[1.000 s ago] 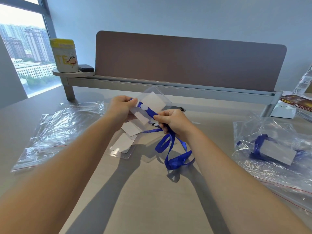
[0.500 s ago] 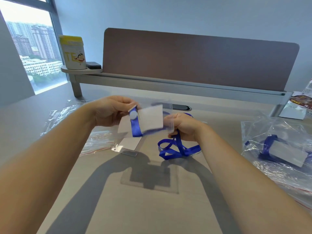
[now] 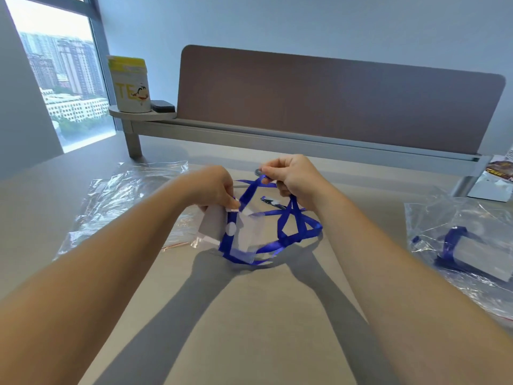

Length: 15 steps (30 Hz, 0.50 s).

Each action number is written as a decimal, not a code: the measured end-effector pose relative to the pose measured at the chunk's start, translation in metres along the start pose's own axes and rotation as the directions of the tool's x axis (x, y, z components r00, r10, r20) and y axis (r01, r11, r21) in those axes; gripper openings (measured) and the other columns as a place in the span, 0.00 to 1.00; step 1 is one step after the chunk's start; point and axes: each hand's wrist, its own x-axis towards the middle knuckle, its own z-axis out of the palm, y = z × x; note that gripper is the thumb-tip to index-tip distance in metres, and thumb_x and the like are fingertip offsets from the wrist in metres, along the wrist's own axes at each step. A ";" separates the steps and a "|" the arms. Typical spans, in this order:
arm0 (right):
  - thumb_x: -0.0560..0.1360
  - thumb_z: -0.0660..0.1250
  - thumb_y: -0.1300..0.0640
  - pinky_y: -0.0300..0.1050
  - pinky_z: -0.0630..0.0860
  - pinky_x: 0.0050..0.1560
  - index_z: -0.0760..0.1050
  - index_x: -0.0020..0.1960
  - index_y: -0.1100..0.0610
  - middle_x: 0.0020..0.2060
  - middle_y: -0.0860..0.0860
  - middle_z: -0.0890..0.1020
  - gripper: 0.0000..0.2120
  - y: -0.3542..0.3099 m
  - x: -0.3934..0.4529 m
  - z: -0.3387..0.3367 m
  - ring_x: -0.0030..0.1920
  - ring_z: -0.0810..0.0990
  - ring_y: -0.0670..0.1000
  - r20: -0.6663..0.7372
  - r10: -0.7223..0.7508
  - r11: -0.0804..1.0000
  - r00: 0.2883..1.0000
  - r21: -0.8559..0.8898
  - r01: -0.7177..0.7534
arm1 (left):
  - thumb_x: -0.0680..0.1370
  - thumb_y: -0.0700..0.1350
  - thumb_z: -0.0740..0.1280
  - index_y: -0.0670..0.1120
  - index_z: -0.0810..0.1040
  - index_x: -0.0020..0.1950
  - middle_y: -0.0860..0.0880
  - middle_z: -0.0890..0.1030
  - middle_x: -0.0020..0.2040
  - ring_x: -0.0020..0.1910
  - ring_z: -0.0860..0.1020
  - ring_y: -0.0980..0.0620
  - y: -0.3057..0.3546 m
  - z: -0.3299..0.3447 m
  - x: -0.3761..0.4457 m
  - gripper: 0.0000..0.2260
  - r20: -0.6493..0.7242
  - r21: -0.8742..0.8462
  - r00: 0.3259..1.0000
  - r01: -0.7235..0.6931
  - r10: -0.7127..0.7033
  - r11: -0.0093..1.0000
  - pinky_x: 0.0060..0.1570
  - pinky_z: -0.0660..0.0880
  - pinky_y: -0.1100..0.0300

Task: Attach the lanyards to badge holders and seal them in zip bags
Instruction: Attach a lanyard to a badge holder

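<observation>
Both hands (image 3: 219, 187) (image 3: 297, 176) hold blue lanyard (image 3: 291, 218) and badge holder (image 3: 244, 234).

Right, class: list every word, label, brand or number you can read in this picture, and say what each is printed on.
"TE": large yellow letters on the tub on the shelf, beside a cartoon face; any further letters are hidden.
Small print on the tub's yellow band: too blurred to read.
Packet at the far right edge: print too small to read.
Nothing else shows text.
</observation>
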 end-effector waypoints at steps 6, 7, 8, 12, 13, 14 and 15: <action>0.77 0.61 0.63 0.31 0.64 0.22 0.73 0.46 0.60 0.31 0.51 0.78 0.03 -0.008 -0.008 0.007 0.19 0.65 0.41 0.122 -0.014 1.000 0.992 -0.013 0.016 | 0.76 0.47 0.64 0.42 0.74 0.48 0.43 0.75 0.46 0.45 0.73 0.45 -0.015 -0.001 0.010 0.08 -0.432 -0.393 0.876 0.030 -0.214 0.919 0.53 0.76 0.50; 0.77 0.60 0.63 0.31 0.64 0.22 0.74 0.44 0.59 0.30 0.51 0.77 0.05 -0.006 -0.010 0.008 0.19 0.64 0.41 0.146 -0.003 1.000 0.989 -0.024 0.006 | 0.76 0.46 0.64 0.43 0.72 0.47 0.44 0.74 0.46 0.46 0.73 0.45 -0.017 -0.002 0.009 0.07 -0.455 -0.472 0.853 0.011 -0.255 0.882 0.54 0.76 0.50; 0.77 0.60 0.62 0.31 0.64 0.22 0.74 0.43 0.58 0.29 0.50 0.77 0.06 -0.006 -0.011 0.009 0.18 0.65 0.41 0.168 0.004 1.000 0.986 -0.027 0.000 | 0.77 0.46 0.64 0.43 0.71 0.46 0.44 0.74 0.47 0.46 0.73 0.45 -0.018 -0.004 0.008 0.07 -0.461 -0.552 0.838 -0.013 -0.292 0.834 0.52 0.76 0.51; 0.78 0.59 0.62 0.31 0.60 0.20 0.76 0.41 0.59 0.20 0.45 0.74 0.10 -0.001 -0.014 0.007 0.17 0.63 0.41 0.246 0.034 0.999 0.969 0.031 -0.043 | 0.77 0.46 0.63 0.43 0.73 0.44 0.48 0.73 0.38 0.36 0.72 0.53 -0.019 -0.013 -0.003 0.07 -0.375 -0.823 0.845 -0.113 -0.382 0.556 0.30 0.74 0.66; 0.78 0.59 0.61 0.31 0.61 0.20 0.77 0.39 0.58 0.19 0.45 0.73 0.11 0.001 -0.015 0.006 0.18 0.63 0.41 0.269 0.041 0.998 0.962 0.037 -0.053 | 0.77 0.46 0.63 0.44 0.72 0.41 0.49 0.73 0.37 0.35 0.72 0.54 -0.019 -0.014 -0.005 0.07 -0.340 -0.869 0.857 -0.129 -0.387 0.478 0.28 0.74 0.67; 0.78 0.59 0.60 0.31 0.62 0.21 0.77 0.39 0.57 0.18 0.44 0.72 0.12 0.003 -0.016 0.005 0.18 0.63 0.41 0.286 0.050 0.997 0.957 0.035 -0.063 | 0.77 0.46 0.63 0.46 0.72 0.39 0.50 0.73 0.37 0.35 0.73 0.55 -0.020 -0.015 -0.006 0.08 -0.309 -0.905 0.868 -0.143 -0.389 0.401 0.29 0.74 0.67; 0.78 0.59 0.59 0.31 0.64 0.21 0.77 0.38 0.56 0.18 0.44 0.72 0.13 0.005 -0.016 0.004 0.18 0.64 0.41 0.298 0.061 0.997 0.953 0.028 -0.073 | 0.77 0.46 0.63 0.46 0.71 0.38 0.49 0.74 0.38 0.36 0.74 0.55 -0.021 -0.016 -0.007 0.08 -0.285 -0.931 0.874 -0.156 -0.393 0.329 0.31 0.74 0.66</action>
